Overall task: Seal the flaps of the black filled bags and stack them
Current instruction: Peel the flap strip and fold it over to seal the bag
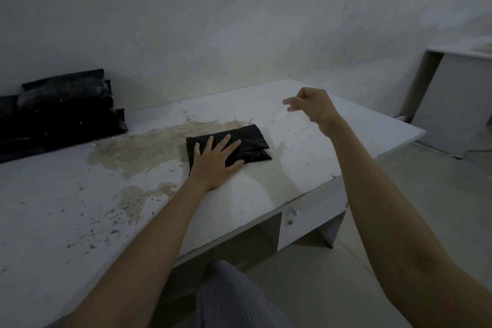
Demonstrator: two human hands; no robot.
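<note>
Stack of black bags [61,112] sits at nine o'clock on the counter [332,146], against the wall. At centre, my left hand [215,161] lies flat, fingers spread, pressing the black filled bag [253,141] onto the stained surface. At two o'clock, my right hand [311,108] hovers above the counter, fingers curled, apparently holding nothing.
</note>
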